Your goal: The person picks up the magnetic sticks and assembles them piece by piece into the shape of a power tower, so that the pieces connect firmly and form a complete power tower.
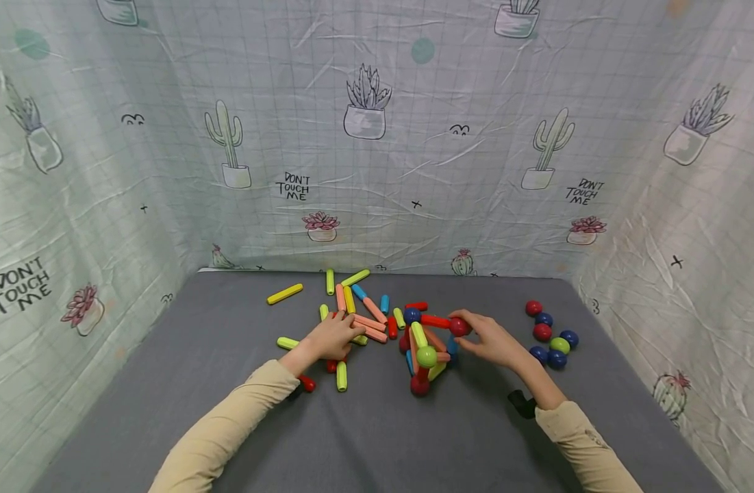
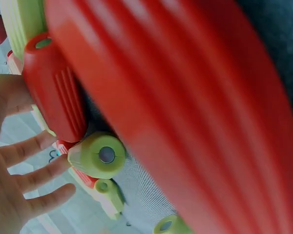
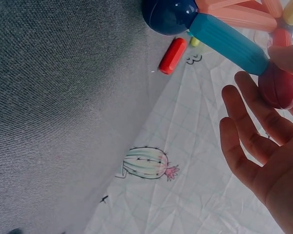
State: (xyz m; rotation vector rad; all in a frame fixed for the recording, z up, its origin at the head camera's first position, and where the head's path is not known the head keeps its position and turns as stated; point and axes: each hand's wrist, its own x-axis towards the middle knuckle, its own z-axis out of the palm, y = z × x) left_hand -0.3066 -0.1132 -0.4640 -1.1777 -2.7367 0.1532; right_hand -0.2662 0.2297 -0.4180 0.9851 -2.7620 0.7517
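Note:
My left hand (image 1: 332, 337) is among a loose pile of magnetic building sticks, its fingers extended and slightly spread. In the left wrist view its thumb reaches behind a short red stick (image 2: 56, 92), with a lime stick (image 2: 97, 155) by the fingertips. My right hand (image 1: 489, 339) holds a red ball (image 1: 459, 326) between thumb and fingers. That ball is a corner of a frame of sticks and balls, joined by a red stick (image 1: 435, 321) to a blue ball (image 1: 412, 315). A teal stick (image 3: 229, 43) also meets the held ball. A lime ball (image 1: 426, 357) tops the near side.
Several loose balls, including a lime one (image 1: 559, 346), lie to the right. Behind the left hand are more sticks, among them a yellow one (image 1: 285, 294) and a blue one (image 1: 385, 304). A patterned curtain (image 1: 377, 171) encloses the grey table (image 1: 377, 445) at the back and sides.

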